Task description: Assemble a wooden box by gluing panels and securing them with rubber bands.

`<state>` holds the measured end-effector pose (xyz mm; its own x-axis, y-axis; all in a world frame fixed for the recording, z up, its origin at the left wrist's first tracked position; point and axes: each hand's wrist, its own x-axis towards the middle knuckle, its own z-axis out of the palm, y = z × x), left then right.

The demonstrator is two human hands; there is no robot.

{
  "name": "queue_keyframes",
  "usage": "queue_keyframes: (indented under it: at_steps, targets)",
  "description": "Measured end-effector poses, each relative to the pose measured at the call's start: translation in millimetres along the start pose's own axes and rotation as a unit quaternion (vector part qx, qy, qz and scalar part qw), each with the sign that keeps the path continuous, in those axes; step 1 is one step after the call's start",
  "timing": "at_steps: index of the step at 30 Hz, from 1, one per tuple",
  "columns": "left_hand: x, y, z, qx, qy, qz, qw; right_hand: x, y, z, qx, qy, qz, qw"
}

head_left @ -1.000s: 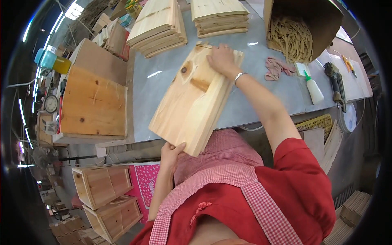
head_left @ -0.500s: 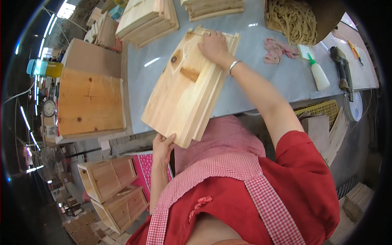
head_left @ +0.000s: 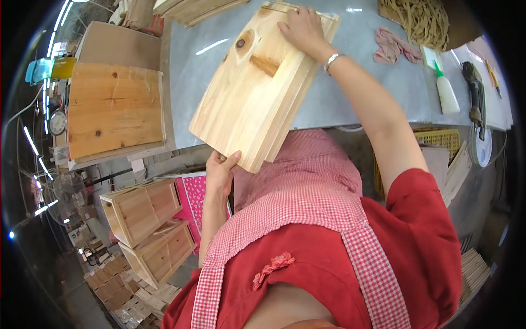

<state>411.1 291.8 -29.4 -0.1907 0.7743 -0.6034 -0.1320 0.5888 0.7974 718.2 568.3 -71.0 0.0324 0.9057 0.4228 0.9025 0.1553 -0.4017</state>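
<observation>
A small stack of pale wooden boards lies slanted over the front edge of the grey worktable, its layers slightly staggered along the right side. The top board has a dark knot and a brown rectangular patch. At the near end, my left hand pinches the corner, thumb on top and fingers out of sight beneath. My right hand, with a silver bracelet at the wrist, is closed over the far right end of the stack; its fingertips are partly hidden.
Another wood stack stands at the far left of the worktable. To the right lie a pink cloth, a glue bottle, a dark power tool and a pile of tan strips. Wooden boxes sit lower left.
The view has shifted, so the table and its things appear higher in the picture. Both hands keep hold of the board stack, with little visible change in their grip.
</observation>
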Motion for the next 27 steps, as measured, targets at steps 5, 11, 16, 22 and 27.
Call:
queue_keyframes:
  at_steps: [5, 11, 16, 22, 27]
  targets:
    - [-2, 9, -8, 0.161, -0.019, -0.039, 0.986, -15, 14, 4, 0.012, 0.062, -0.019, 0.998]
    - [47, 101, -74, 0.229, 0.083, 0.204, 0.948, -15, 2, 3, 0.023, 0.063, -0.024, 0.997]
    - [145, 210, 12, 0.049, -0.061, 0.191, 0.978, -12, -2, -4, 0.019, 0.075, -0.035, 0.996]
    - [259, 296, 122, 0.178, 0.097, 0.354, 0.913, -8, -8, -1, 0.045, 0.074, -0.045, 0.995]
    - [282, 334, 132, 0.522, 0.285, 0.61, 0.524, -12, 2, -5, 0.032, 0.061, -0.038, 0.997]
